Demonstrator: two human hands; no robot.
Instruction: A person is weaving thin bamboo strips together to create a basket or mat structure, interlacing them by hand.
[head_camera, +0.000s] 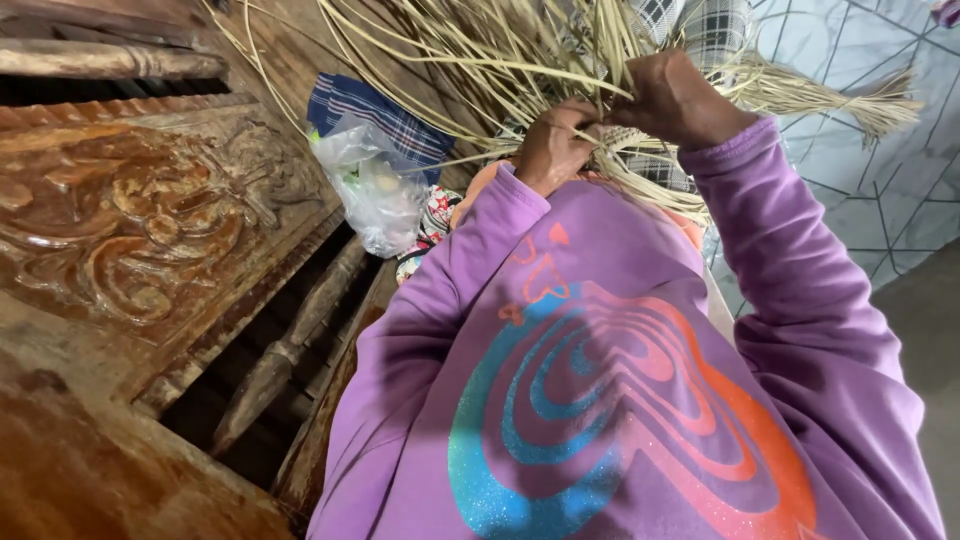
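Both my hands work close together in front of my purple sweatshirt, in a mass of pale dried straw strips (480, 50). My left hand (555, 145) is closed on several strips near a small woven patch (622, 137). Just right of it and slightly higher, my right hand (680, 100) pinches other strips at the same patch. Loose strips fan out up and to the left. A bundled tail of straw (850, 100) trails to the right over the tiled floor. The fingertips of both hands are hidden among the strips.
A carved wooden bench back (150, 220) with turned spindles fills the left side. A clear plastic bag (375, 185) and a blue checked cloth (375, 110) lie beside it. Pale patterned floor tiles (890, 200) lie to the right.
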